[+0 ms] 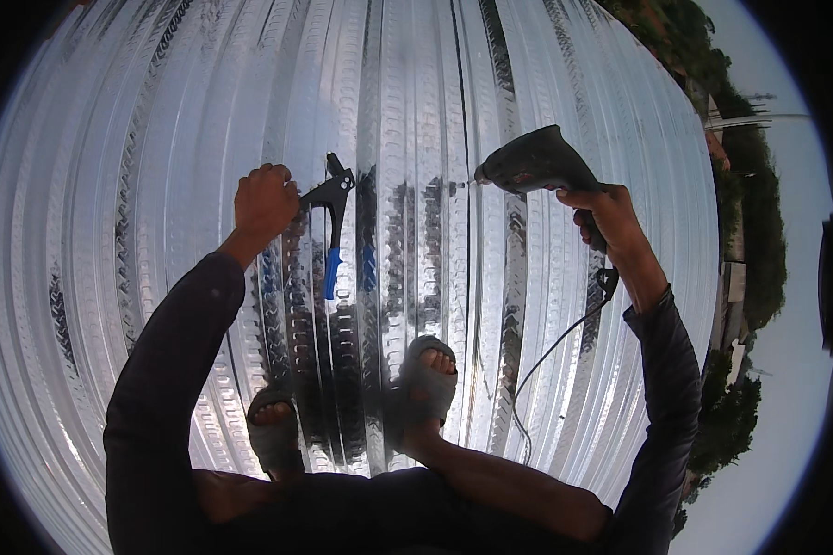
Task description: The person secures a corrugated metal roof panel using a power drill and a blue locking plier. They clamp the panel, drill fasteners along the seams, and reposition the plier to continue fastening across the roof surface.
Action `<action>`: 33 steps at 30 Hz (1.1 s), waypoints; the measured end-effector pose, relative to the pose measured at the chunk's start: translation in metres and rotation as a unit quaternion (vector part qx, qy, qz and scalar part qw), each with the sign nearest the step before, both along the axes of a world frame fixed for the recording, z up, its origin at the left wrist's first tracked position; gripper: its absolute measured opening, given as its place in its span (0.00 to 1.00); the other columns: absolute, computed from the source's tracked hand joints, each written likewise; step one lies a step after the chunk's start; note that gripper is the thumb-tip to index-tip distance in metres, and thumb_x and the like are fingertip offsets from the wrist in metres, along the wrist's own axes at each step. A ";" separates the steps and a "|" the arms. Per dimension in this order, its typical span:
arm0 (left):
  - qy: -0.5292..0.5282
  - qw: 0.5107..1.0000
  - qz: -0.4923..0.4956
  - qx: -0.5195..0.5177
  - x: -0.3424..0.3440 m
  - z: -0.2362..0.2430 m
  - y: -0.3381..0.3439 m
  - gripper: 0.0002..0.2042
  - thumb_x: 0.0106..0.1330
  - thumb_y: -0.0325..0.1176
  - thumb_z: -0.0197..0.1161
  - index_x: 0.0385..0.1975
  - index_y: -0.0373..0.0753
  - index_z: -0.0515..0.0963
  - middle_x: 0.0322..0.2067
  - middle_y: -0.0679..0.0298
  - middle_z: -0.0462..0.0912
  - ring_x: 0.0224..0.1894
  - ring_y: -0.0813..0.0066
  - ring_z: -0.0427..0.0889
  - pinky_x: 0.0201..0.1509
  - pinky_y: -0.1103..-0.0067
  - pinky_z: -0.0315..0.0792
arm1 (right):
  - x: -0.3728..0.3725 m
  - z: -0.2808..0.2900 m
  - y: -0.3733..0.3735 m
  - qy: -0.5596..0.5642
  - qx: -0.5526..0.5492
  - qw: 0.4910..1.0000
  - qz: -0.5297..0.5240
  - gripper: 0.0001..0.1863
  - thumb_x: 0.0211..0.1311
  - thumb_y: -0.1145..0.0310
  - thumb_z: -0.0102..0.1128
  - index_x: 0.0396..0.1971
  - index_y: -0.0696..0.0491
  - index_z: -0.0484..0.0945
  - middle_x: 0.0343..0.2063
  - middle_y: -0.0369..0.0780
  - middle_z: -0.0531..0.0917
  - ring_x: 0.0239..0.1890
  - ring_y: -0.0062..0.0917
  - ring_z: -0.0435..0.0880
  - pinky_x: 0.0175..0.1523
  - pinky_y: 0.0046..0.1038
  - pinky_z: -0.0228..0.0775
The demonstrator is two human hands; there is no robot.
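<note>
A hand riveter (339, 199), black with a blue sleeve on its free handle, juts out from my left hand (267, 203). My left fingers are closed around its other handle, which they mostly hide. The handles stand spread apart. In my right hand (605, 213) is a black power drill (539, 163), gripped by its handle. Its chuck points left and its bit tip is close to a seam of the shiny ribbed metal sheet (416, 148); whether it touches, I cannot tell.
A black cord (553, 348) runs from the drill down towards my legs. My sandalled feet (431, 377) stand on the ribbed metal. Beyond the roof's right edge are trees (759, 222), small buildings (733, 287) and sky.
</note>
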State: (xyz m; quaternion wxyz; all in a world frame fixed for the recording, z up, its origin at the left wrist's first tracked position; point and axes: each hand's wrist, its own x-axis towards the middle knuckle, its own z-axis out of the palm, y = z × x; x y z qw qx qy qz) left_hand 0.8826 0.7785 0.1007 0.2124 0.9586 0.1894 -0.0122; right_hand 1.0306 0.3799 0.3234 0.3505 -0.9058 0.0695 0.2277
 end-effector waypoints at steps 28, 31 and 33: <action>-0.127 0.988 -0.083 0.020 -0.002 -0.008 -0.003 0.05 0.62 0.30 0.63 0.32 0.38 0.83 0.37 0.59 0.85 0.44 0.57 0.81 0.51 0.62 0.70 | 0.000 -0.004 0.011 -0.037 -0.071 0.996 0.036 0.15 0.56 0.63 0.72 0.34 0.61 0.83 0.17 0.33 0.74 0.16 0.15 0.69 0.21 0.23 0.59; -0.112 0.990 -0.085 0.021 0.000 -0.011 -0.004 0.05 0.62 0.30 0.63 0.33 0.38 0.83 0.37 0.59 0.85 0.44 0.57 0.81 0.51 0.62 0.71 | 0.004 -0.006 0.004 -0.026 -0.074 0.997 0.025 0.15 0.56 0.62 0.72 0.32 0.60 0.83 0.17 0.33 0.74 0.16 0.16 0.70 0.21 0.23 0.61; -0.101 0.991 -0.087 0.015 -0.001 -0.014 -0.005 0.05 0.62 0.30 0.63 0.33 0.39 0.83 0.37 0.59 0.85 0.44 0.57 0.81 0.51 0.62 0.71 | 0.005 -0.005 0.003 -0.019 -0.083 0.996 0.022 0.15 0.55 0.62 0.72 0.31 0.60 0.82 0.17 0.34 0.75 0.16 0.16 0.72 0.22 0.24 0.62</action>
